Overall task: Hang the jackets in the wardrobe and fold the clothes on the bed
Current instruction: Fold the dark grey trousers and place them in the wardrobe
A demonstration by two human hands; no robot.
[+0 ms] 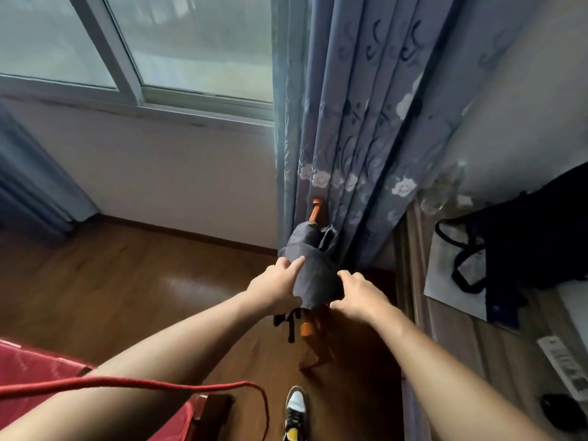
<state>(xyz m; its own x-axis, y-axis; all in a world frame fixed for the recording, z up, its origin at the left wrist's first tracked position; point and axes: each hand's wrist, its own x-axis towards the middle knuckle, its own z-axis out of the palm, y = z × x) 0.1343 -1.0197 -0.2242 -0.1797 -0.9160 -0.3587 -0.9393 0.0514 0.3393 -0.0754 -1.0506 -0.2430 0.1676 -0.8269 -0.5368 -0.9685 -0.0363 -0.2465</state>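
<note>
A dark grey garment (313, 265) is draped over an orange stand (316, 206) that leans against the blue curtain in the room's corner. My left hand (278, 289) holds the garment's left side, thumb under the cloth and index finger laid along it. My right hand (354, 294) grips its right edge with curled fingers. Black straps (289, 323) dangle below the cloth, beside the stand's orange lower part. No wardrobe is in view.
The flowered blue curtain (366, 122) hangs just behind the stand, under a window (136, 58). A desk (461, 338) on the right carries a black bag (525, 243), papers and a remote. The red bed cover (38, 370) and a red cord (159, 384) lie at lower left. Wooden floor (143, 281) lies ahead.
</note>
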